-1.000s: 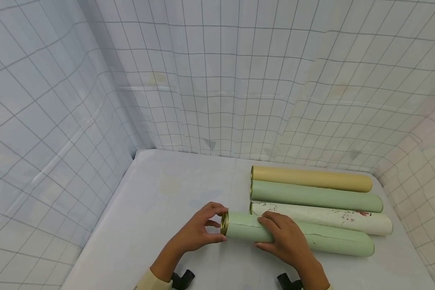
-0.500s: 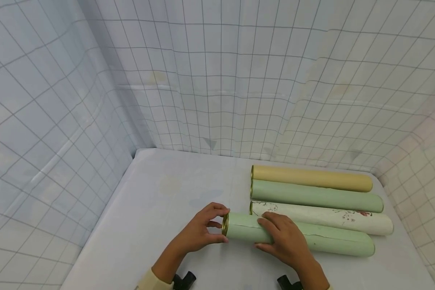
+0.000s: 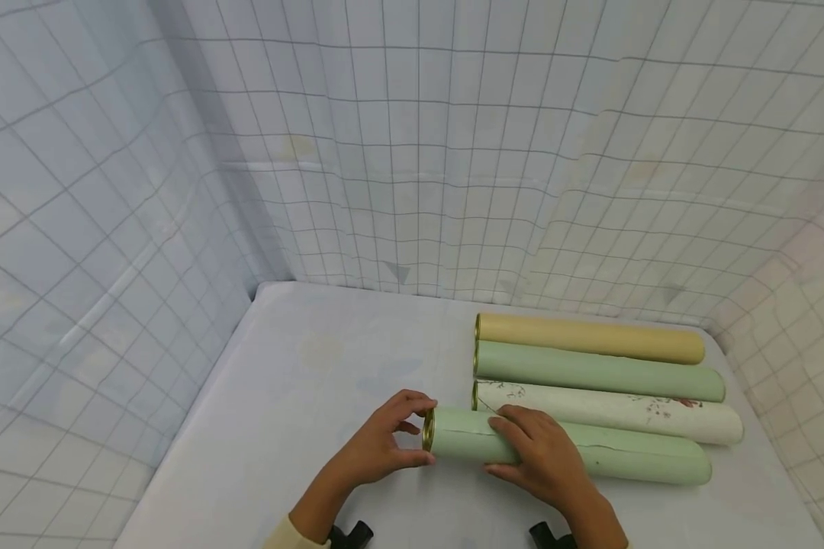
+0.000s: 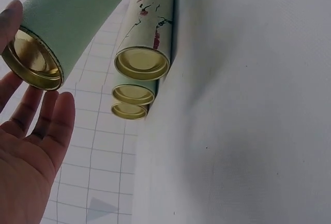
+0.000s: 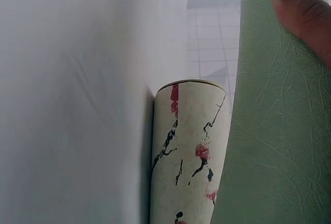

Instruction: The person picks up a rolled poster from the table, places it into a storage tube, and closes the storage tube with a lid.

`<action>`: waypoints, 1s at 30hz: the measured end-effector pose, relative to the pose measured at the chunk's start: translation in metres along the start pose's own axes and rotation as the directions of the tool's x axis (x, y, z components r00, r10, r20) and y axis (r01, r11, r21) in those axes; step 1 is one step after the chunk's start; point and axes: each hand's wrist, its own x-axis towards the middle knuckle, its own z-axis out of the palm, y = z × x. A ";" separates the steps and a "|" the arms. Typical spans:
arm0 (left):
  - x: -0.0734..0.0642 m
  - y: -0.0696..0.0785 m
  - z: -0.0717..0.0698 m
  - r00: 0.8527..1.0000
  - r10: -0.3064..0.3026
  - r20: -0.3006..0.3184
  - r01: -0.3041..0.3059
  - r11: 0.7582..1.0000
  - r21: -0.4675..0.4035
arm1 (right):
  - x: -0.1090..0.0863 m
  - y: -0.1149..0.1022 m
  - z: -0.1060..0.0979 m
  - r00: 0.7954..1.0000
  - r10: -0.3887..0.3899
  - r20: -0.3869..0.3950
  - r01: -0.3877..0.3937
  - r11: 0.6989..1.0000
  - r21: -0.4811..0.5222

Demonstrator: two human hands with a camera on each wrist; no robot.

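A pale green wallpaper-like tube with a gold metal end cap lies crosswise in front of me. At its left end, my left hand holds the cap's rim between thumb and fingertips. My right hand grips the tube's body left of its middle, thumb on the near side and fingers over the top. Just behind it is a white tube with a floral print, whose left end is partly covered by the green one. The right wrist view shows the green tube's creased surface beside the floral tube.
Farther back, a second green tube and a tan tube lie parallel on the white-covered table. Grid-patterned white curtains enclose the table at the back and both sides. Black wrist mounts show at the bottom edge.
The green tube's left end and my left hand have shifted very slightly right and toward me. My right hand keeps its grip at nearly the same spot; the other tubes are still.
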 end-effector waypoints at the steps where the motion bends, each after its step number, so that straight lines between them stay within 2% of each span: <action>1: 0.000 0.000 0.000 1.000 0.006 0.002 -0.006 1.000 0.019 | -0.001 0.001 0.001 1.000 -0.004 0.000 0.004 1.000 0.001; 6: -0.004 -0.004 -0.005 0.998 0.055 -0.016 -0.053 0.993 0.106 | -0.010 0.008 0.005 0.999 -0.021 0.037 0.021 1.000 -0.009; 8: -0.007 -0.007 -0.008 0.998 0.059 -0.034 -0.054 0.990 0.127 | -0.016 0.013 0.006 0.998 -0.010 0.065 0.012 1.000 -0.022; 14: -0.018 -0.012 -0.020 0.997 -0.008 -0.083 0.019 0.991 0.133 | -0.033 0.027 0.002 0.986 0.075 0.149 -0.065 0.996 -0.068; 18: -0.024 -0.015 -0.025 0.995 -0.056 -0.085 0.066 0.990 0.121 | -0.039 0.034 0.000 0.979 0.116 0.170 -0.106 0.992 -0.072; 22: -0.028 -0.018 -0.028 0.992 -0.089 -0.092 0.099 0.988 0.119 | -0.043 0.039 0.002 0.976 0.125 0.178 -0.113 0.991 -0.072; 25: -0.030 -0.021 -0.031 0.990 -0.096 -0.107 0.110 0.985 0.134 | -0.044 0.041 0.004 0.981 0.116 0.157 -0.106 0.992 -0.071; 30: -0.037 -0.024 -0.040 0.986 -0.089 -0.142 0.111 0.981 0.158 | -0.047 0.043 0.001 0.990 0.136 0.041 -0.132 0.988 -0.077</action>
